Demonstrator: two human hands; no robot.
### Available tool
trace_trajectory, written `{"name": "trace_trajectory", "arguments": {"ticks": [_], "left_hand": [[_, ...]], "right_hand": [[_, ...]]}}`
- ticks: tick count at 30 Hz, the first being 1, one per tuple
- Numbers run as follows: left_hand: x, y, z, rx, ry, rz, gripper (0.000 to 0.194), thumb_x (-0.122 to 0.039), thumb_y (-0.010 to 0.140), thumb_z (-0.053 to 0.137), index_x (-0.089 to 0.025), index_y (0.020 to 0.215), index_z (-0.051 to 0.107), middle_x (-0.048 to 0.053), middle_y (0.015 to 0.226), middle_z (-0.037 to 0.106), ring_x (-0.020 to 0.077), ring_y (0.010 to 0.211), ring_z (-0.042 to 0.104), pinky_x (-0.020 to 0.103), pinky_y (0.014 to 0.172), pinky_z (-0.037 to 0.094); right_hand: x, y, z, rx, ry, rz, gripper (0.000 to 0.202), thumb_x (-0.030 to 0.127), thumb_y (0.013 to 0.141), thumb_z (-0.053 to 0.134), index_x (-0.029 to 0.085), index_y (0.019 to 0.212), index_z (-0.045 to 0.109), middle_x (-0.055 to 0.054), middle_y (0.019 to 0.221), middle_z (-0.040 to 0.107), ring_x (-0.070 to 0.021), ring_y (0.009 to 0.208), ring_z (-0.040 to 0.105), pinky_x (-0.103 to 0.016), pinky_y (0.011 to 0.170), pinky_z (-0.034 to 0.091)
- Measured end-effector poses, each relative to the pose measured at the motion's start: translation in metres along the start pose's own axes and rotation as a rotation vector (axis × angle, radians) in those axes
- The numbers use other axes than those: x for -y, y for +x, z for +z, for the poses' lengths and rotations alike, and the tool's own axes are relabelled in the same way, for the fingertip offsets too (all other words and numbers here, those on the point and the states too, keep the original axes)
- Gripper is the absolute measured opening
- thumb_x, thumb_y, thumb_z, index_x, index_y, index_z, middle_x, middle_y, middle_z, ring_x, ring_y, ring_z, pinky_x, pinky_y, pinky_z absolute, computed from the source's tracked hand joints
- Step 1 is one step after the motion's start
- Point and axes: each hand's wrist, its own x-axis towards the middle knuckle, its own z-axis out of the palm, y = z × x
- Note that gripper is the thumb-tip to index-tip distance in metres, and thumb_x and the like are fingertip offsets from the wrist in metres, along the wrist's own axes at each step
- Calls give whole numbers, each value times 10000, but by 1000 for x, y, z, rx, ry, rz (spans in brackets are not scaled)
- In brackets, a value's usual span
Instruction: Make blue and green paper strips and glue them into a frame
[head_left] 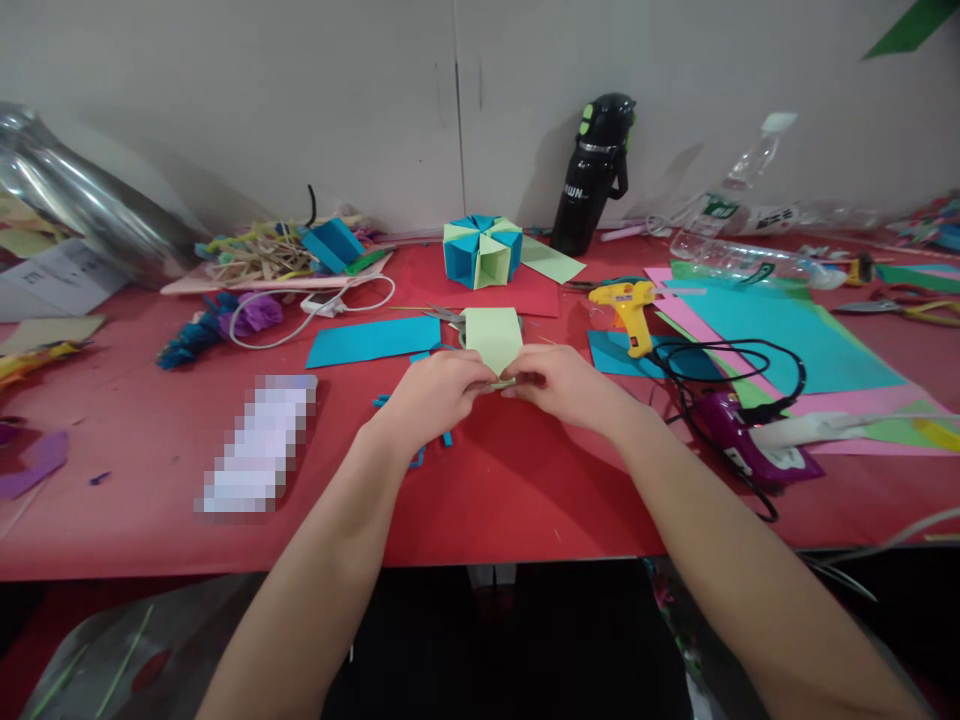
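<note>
Pinching a small sheet of pale green paper [493,335] at its near end, we have both bare hands together over the middle of a red tabletop [525,500]. Our left hand [435,390] comes in from one side and our right hand [570,385] from the other, their fingers [480,372] closed on the paper with almost no gap between thumb and forefinger. The other fingers curl under, and we cannot tell exactly how they lie. Holding from both sides seems meant to keep the near edge even and under control; that edge looks folded or curled, though our fingertips hide part of it.

The green paper points straight away from us, its long axis running from our hands toward the pale wall [337,130], and its far edge lies roughly level, left to right. Scissors [444,315] show partly from behind it, blades toward the left. Just left of it lies a blue paper strip [367,343], its long axis sideways, probably kept there for easy reach.

Beyond our hands stands a wheel-like blue and green paper model [483,252], perhaps set back to leave us working room. To our right, a yellow glue gun [631,310] and a purple glue gun [750,440] lie apart from the paper, likely to keep their cords aside. On our left rests a blurred-out phone [259,445].
</note>
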Motion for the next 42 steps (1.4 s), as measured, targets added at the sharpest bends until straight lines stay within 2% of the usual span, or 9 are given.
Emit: {"name": "trace_trajectory", "arguments": {"ticks": [3, 9, 15, 20, 24, 29, 33, 38, 42], "left_hand": [[-2, 0, -1, 12, 40, -11, 332, -132, 923, 501, -269, 1039, 780, 41, 1059, 759, 228, 1000, 696, 328, 841, 516], [-5, 1, -3, 27, 122, -18, 346, -132, 937, 456, -241, 1063, 759, 50, 1084, 765, 252, 1028, 698, 352, 834, 510], [-4, 1, 3, 24, 140, -14, 232, -193, 951, 509, -250, 991, 730, 29, 1016, 768, 242, 976, 700, 341, 790, 494], [-2, 1, 4, -15, 127, -1, 179, -207, 944, 545, -241, 953, 721, 26, 1021, 743, 224, 968, 685, 319, 765, 483], [-3, 1, 0, -61, 95, -8, 204, -190, 944, 525, -233, 935, 725, 28, 983, 746, 221, 944, 682, 311, 734, 464], [-6, 1, -6, -151, -68, -45, 204, -207, 945, 543, -253, 958, 741, 10, 987, 778, 209, 913, 696, 301, 742, 463], [-11, 1, -8, -205, -187, -66, 187, -255, 956, 555, -252, 963, 742, 8, 926, 777, 191, 836, 688, 283, 683, 452], [-15, 2, -4, -224, -419, -61, 198, -178, 938, 526, -224, 977, 715, 17, 940, 760, 181, 891, 701, 289, 773, 507], [-17, 4, -2, -163, -719, -108, 97, -203, 892, 613, -187, 953, 687, 41, 929, 737, 196, 888, 709, 333, 825, 547]], "right_hand": [[1, 0, -1, -28, 9, 21, 66, 133, 875, 728, 199, 879, 724, -10, 821, 685, -151, 764, 608, -276, 698, 432], [5, 0, -3, -15, -11, -3, 118, 136, 944, 627, 190, 862, 691, -34, 880, 677, -172, 848, 609, -291, 754, 432], [7, 0, -1, 17, -56, 29, 151, 161, 980, 572, 190, 877, 678, -55, 941, 682, -196, 914, 607, -314, 797, 433], [9, 0, -2, 16, -58, 36, 133, 180, 983, 587, 191, 904, 694, -55, 966, 691, -196, 939, 611, -317, 801, 439], [10, 0, -2, -71, 18, 19, 110, 242, 945, 678, 193, 850, 704, -36, 879, 686, -175, 833, 608, -305, 740, 445], [14, 0, -4, -229, 176, -11, 90, 305, 918, 724, 221, 901, 752, -33, 907, 723, -174, 820, 641, -297, 732, 475], [21, 0, -6, -315, 240, 1, 225, 443, 928, 701, 225, 900, 749, -50, 923, 741, -197, 857, 659, -312, 747, 496], [25, 0, -4, -432, 218, -4, 407, 547, 932, 661, 203, 717, 629, -39, 778, 660, -176, 749, 590, -309, 680, 462], [25, 0, -4, -466, 129, -78, 433, 531, 972, 609, 207, 692, 541, -27, 723, 577, -170, 718, 537, -314, 663, 431]]}}
